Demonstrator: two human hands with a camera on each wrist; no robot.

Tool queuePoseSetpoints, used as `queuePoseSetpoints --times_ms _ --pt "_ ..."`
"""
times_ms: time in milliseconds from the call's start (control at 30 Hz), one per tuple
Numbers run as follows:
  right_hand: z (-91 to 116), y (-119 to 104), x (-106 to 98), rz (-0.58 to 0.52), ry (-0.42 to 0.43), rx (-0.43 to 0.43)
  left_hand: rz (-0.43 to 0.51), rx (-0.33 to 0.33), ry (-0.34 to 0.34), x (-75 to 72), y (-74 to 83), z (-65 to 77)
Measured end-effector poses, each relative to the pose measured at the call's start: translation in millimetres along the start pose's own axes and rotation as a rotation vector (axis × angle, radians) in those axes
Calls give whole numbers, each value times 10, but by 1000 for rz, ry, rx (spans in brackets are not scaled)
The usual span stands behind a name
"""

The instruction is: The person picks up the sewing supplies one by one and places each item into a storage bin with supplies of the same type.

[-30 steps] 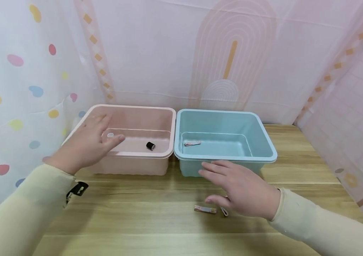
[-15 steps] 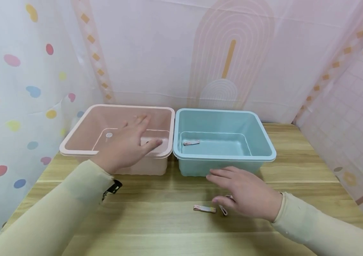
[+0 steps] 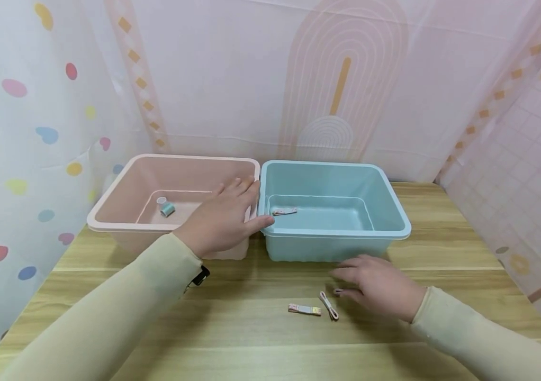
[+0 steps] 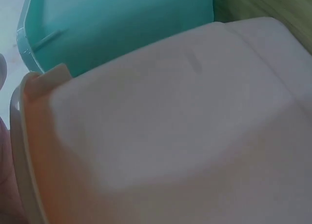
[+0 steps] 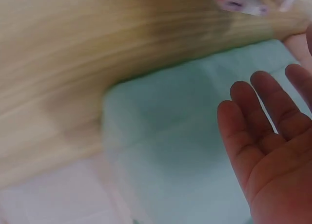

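My left hand [image 3: 223, 217] is held over the right part of the pink bin [image 3: 123, 227], fingers straight, holding nothing. Inside that bin lie a white spool [image 3: 161, 201] and a teal thread spool [image 3: 168, 209]. Low over the table, in front of the blue bin [image 3: 332, 248], is my right hand [image 3: 377, 288]; its fingers look extended in the right wrist view. Near its thumb lies a small folded strip [image 3: 338, 291], mostly hidden. To its left are a folded strip seen edge-on [image 3: 329, 306] and a printed folded strip [image 3: 305, 309], resembling a tape measure.
Another printed folded strip [image 3: 285, 211] lies in the blue bin at its left end. The two bins stand side by side on the wooden table [image 3: 232, 328]. Patterned curtains [image 3: 232, 79] enclose the back and sides.
My left hand has moved right across the pink bin, uncovering the teal spool and covering the black spool. My right hand has shifted slightly right, and more of the edge-on strip shows.
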State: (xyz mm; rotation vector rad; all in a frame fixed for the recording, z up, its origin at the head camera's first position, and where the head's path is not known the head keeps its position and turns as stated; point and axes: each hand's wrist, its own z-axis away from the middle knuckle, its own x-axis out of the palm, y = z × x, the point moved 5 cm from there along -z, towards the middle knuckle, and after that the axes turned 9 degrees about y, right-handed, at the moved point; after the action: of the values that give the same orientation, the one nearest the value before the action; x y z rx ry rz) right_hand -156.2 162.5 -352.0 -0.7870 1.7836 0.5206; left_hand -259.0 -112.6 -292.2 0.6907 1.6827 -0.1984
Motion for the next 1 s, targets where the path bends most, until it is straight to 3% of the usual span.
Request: queuePoseSetpoints --times_ms 167,500,1000 --pt "68 114 84 -38 -48 31 -19 8 -10 22 50 -61" --pt "129 201 242 -49 -127 28 -22 -7 -107 115 72 -70" --pt "99 195 308 -106 -100 41 -73 0 -115 131 87 -59"
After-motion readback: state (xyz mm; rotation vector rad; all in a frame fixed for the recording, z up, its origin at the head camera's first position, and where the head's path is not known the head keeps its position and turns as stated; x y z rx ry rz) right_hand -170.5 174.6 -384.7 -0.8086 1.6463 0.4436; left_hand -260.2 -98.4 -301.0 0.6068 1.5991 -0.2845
